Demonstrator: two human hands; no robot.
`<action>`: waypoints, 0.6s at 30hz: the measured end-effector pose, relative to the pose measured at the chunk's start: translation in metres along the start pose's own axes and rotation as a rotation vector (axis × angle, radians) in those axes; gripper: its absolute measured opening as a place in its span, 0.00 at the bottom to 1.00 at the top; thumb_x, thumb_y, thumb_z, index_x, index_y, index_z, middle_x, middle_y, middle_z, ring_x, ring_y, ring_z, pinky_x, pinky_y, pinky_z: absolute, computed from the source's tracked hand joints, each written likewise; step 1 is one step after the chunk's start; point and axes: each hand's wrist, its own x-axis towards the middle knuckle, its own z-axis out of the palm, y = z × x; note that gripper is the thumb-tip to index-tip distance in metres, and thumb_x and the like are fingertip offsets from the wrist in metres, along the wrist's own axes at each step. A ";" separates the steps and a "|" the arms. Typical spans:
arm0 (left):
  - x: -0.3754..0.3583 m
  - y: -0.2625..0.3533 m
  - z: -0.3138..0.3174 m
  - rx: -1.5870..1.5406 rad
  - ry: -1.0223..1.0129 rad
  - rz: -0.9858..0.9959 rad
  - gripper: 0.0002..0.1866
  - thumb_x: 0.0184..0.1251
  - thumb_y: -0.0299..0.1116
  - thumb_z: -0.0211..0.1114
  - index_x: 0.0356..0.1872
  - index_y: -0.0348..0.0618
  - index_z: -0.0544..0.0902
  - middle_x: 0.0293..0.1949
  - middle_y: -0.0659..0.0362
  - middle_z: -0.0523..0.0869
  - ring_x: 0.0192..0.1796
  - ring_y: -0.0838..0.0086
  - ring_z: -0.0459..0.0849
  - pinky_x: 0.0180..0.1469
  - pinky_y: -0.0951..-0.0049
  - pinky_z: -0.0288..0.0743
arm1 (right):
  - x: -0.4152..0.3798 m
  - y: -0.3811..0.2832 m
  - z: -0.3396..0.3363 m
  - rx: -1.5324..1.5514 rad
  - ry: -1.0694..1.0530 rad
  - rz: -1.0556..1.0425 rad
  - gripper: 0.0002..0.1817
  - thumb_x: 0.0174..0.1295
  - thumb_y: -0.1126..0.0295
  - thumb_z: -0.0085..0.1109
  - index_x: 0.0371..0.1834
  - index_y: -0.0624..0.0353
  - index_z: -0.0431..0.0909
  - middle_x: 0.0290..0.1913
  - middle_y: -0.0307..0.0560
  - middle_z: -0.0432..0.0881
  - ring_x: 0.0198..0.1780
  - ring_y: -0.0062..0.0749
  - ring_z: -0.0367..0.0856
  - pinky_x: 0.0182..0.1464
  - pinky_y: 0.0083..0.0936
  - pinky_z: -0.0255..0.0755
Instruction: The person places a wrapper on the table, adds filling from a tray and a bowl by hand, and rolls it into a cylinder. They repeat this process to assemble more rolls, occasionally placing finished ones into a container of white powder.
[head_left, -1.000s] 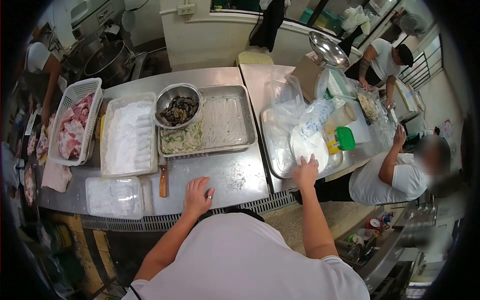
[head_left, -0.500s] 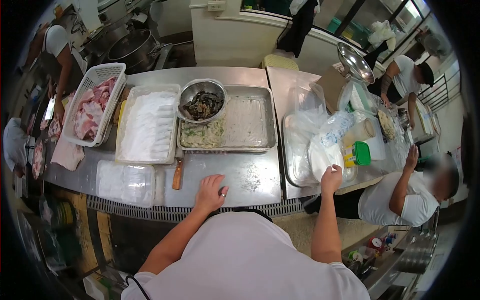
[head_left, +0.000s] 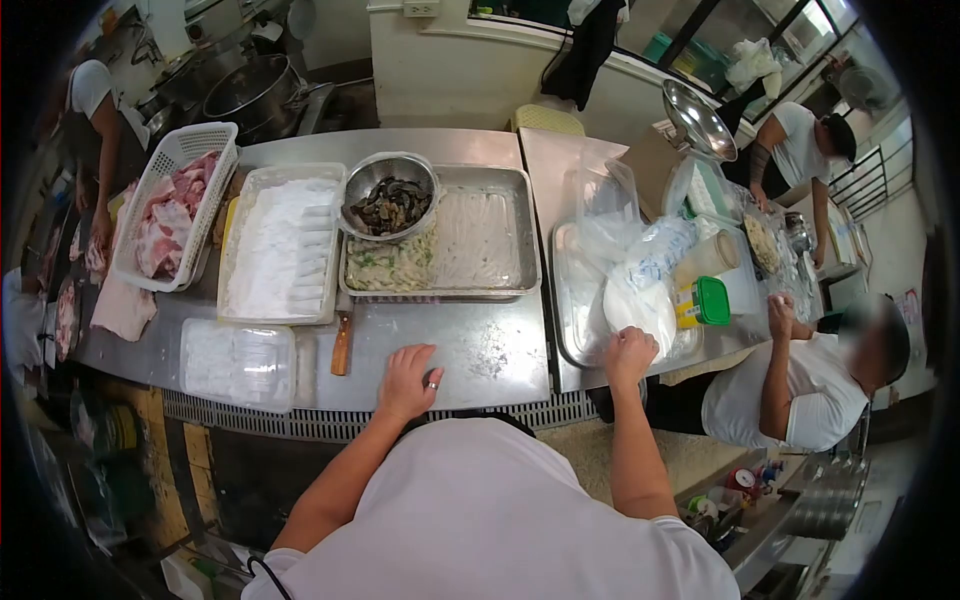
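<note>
My left hand (head_left: 407,384) rests on the steel table (head_left: 470,365), open, a ring on one finger. To its left lies a knife with a wooden handle (head_left: 341,345). Over on the right, my right hand (head_left: 631,356) is closed at the near edge of a white round sheet (head_left: 640,306), which lies partly under a clear plastic bag (head_left: 657,252). The fingers hide the part they pinch. Beyond my left hand, a metal tray (head_left: 532,232) holds a pale filling with green bits. A steel bowl of dark pieces (head_left: 390,207) stands on its left half.
A tub of white-dusted rolls (head_left: 285,245), a lidded clear box (head_left: 238,362) and a white basket (head_left: 228,160) of raw meat stand on the left. A green-lidded tub (head_left: 712,300) is right of my right hand. Co-workers stand at both sides.
My right hand has shifted left along the near edge of the white sheet, its fingers more curled. My left hand stays on the table. The co-worker at right has lowered a raised hand.
</note>
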 end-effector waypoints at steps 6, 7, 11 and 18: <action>0.000 0.000 0.000 0.008 0.004 0.009 0.25 0.74 0.38 0.73 0.67 0.38 0.82 0.64 0.47 0.86 0.66 0.47 0.81 0.71 0.48 0.72 | -0.001 -0.010 -0.003 0.116 -0.024 0.040 0.07 0.57 0.67 0.76 0.34 0.53 0.86 0.39 0.48 0.87 0.49 0.53 0.83 0.62 0.51 0.70; 0.000 0.000 0.000 0.006 0.001 0.008 0.25 0.74 0.38 0.73 0.67 0.38 0.82 0.64 0.47 0.86 0.66 0.47 0.81 0.71 0.48 0.72 | -0.001 -0.011 0.002 0.126 0.030 0.012 0.08 0.57 0.68 0.76 0.35 0.53 0.86 0.40 0.48 0.87 0.49 0.53 0.83 0.62 0.51 0.70; -0.002 -0.003 0.001 0.006 -0.003 0.009 0.26 0.74 0.39 0.73 0.68 0.37 0.81 0.65 0.46 0.86 0.66 0.46 0.81 0.72 0.48 0.72 | -0.003 -0.031 -0.006 0.214 0.168 -0.174 0.09 0.59 0.71 0.74 0.41 0.54 0.85 0.43 0.48 0.87 0.51 0.54 0.83 0.61 0.53 0.69; 0.011 0.025 -0.022 -0.052 -0.021 0.135 0.37 0.63 0.34 0.79 0.75 0.41 0.77 0.73 0.48 0.80 0.75 0.47 0.77 0.79 0.46 0.69 | -0.068 -0.134 -0.017 0.417 -0.346 -0.515 0.07 0.57 0.76 0.69 0.39 0.58 0.87 0.43 0.56 0.90 0.49 0.59 0.84 0.56 0.56 0.74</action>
